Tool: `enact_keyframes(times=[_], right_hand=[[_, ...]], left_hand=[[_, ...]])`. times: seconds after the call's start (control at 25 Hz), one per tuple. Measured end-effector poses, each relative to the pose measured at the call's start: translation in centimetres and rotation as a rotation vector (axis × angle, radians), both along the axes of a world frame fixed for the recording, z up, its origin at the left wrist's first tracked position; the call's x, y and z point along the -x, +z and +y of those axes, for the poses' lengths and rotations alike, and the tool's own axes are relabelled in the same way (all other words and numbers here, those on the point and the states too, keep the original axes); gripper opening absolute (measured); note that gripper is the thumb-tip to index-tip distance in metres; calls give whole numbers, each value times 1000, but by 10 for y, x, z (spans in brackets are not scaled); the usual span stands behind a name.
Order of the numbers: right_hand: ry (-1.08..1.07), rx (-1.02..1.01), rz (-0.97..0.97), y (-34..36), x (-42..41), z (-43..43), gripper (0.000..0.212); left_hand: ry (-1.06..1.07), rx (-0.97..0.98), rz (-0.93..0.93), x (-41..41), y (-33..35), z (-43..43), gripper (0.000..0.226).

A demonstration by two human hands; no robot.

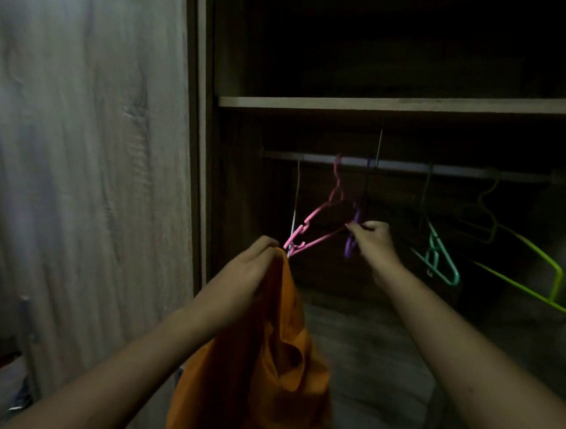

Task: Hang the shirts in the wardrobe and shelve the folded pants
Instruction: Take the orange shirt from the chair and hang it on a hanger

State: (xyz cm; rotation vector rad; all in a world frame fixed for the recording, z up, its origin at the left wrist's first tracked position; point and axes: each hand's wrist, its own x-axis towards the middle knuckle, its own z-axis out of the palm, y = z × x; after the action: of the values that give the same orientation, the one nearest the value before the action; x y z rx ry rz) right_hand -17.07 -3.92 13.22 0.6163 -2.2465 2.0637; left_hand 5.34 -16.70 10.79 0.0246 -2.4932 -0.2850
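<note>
Shirts go in the big wardrobe point(206, 143) in front of you, and it is dark inside. On its left is a tall wooden panel point(81, 135). Your orange shirt point(266, 362) is not in there yet. It hangs down in a loose bunch from your left hand point(252, 265), out in front of the opening. Up high is a long shelf point(397, 105), and under it runs the rail point(410, 167). Hooked on the rail are a lime hanger point(537, 259), a teal hanger point(441, 257), a purple hanger point(351, 245) and the pink hanger point(311, 216). The pink one is tipped toward you. Its long bar slants from a low end by your left hand up to your right hand point(373, 239). Your left hand's fingers are curled tight round the top of the shirt, just beside that low end. Your right fingertips point(357, 227) pinch the other end of the bar. I cannot tell if they touch the purple hanger too. I think the shirt's neck goes over the low end next, and your left hand is the closer one.
</note>
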Motion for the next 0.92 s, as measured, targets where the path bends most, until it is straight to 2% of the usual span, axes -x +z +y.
enact_keyframes(times=[0.08, 0.16, 0.24, 0.36, 0.44, 0.52, 0.6, 0.68, 0.8, 0.92], right_hand=[[43, -50, -116, 12, 8, -18, 59], [34, -12, -159, 15, 17, -29, 43], [-71, 41, -82, 13, 20, -32, 25], [-181, 108, 128, -4, 10, -18, 16], [-191, 165, 224, -40, 4, -6, 12], [-174, 116, 232, -84, 6, 8, 15], [-143, 43, 113, -115, 16, 21, 22], [-173, 2, 80, -136, 22, 38, 18], [-214, -19, 255, -159, 8, 71, 8], [-154, -9, 361, -161, -10, 98, 15]], left_hand=[[-19, 20, -70, -5, 0, -2, 59], [-10, -69, -102, -13, 5, -8, 62], [-5, -137, -133, -20, 8, -16, 61], [13, -204, -145, -22, 6, -27, 62], [35, -237, -158, -20, 7, -32, 65], [30, -293, -190, -15, 9, -33, 69], [-13, -346, -242, -8, 9, -29, 73], [-64, -412, -278, 1, 8, -24, 75], [-121, -492, -355, 13, 6, -7, 74], [-137, -534, -413, 27, 4, 9, 73]])
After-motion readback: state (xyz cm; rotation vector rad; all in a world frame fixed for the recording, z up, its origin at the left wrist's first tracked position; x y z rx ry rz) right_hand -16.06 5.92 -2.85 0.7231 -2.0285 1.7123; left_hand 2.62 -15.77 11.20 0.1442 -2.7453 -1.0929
